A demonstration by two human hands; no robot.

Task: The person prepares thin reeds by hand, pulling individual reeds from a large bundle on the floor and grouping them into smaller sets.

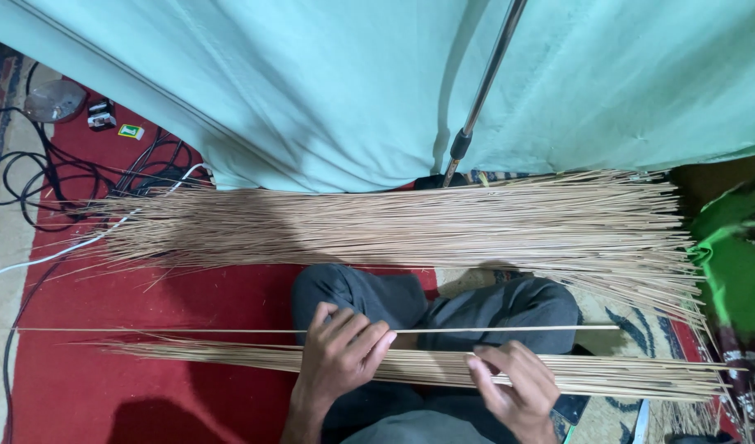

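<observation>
A small bundle of thin tan sticks (624,376) lies across my crossed legs, running left to right. My left hand (338,355) rests on top of it with fingers spread, and a single long stick (172,330) passes just under its fingertips. My right hand (517,386) pinches at the bundle's middle, thumb and fingers around a few sticks. A much larger pile of the same sticks (410,224) is spread on the floor beyond my knees.
A pale green cloth (328,82) hangs behind the pile, with a metal pole (486,82) leaning over it. Black and white cables (73,185) tangle on the red carpet (163,304) at the left. Green fabric (735,263) sits at the right.
</observation>
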